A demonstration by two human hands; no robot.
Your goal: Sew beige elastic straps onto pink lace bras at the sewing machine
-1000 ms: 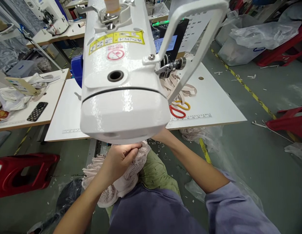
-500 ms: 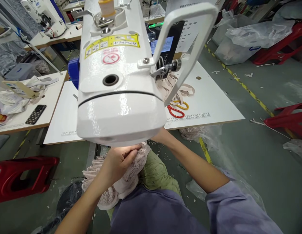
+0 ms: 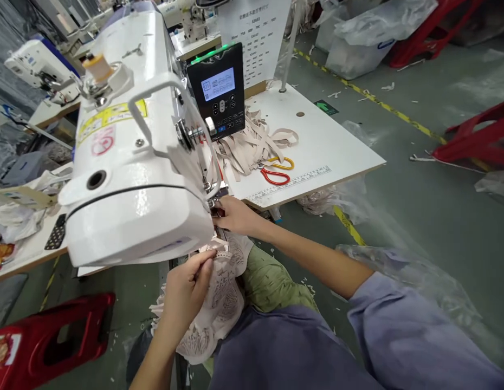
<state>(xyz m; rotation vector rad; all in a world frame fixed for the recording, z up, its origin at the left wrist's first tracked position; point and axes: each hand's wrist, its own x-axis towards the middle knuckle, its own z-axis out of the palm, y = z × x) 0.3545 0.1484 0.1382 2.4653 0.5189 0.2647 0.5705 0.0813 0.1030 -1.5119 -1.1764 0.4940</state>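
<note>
My left hand (image 3: 189,290) is closed, thumb and forefinger pinching the edge of pale pink lace fabric (image 3: 225,295). The fabric drapes over my lap, its upper end under the head of a white sewing machine (image 3: 142,216). My right hand (image 3: 239,218) reaches in beside the needle area, above the fabric. Its fingers are bent together by the metal parts, and the machine head partly hides their tips. What they hold, if anything, I cannot make out.
Beige elastic strips (image 3: 252,143) lie heaped on the white table (image 3: 337,143), beside scissors with red and yellow handles (image 3: 276,177). A black control panel (image 3: 219,92) stands behind the machine. A red stool (image 3: 73,330) is on the floor at left.
The view has shifted, so the machine appears further left and the control panel shows fully. My right hand, mostly hidden before, now shows beside the needle area. My left hand still pinches the lace.
</note>
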